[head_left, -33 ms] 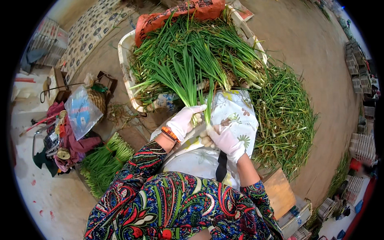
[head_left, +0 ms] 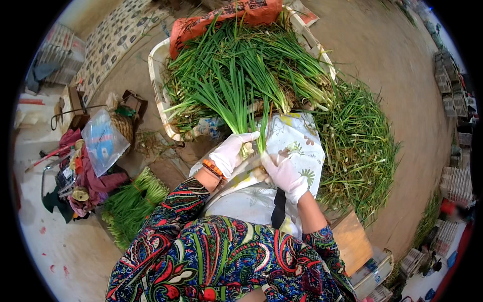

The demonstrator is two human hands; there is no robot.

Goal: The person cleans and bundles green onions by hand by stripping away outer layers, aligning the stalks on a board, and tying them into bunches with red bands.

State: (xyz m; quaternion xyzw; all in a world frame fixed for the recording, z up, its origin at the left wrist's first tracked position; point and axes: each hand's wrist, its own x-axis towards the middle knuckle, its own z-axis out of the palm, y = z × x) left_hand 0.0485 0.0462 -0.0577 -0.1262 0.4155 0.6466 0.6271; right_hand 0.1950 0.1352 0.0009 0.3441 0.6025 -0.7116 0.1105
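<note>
Both my hands wear white gloves and meet over a white floral cloth on my lap. My left hand is closed around the lower ends of a small bunch of green onions, whose leaves fan up and away from me. My right hand grips the pale root end of a green onion stalk right beside the bunch. An orange bead bracelet sits on my left wrist. The onions' root ends are mostly hidden between my fingers.
In front of me a white crate is heaped with green onions, with an orange sack at its far side. Loose green trimmings lie to the right. Tied bundles, a wicker basket and a plastic bag sit to the left.
</note>
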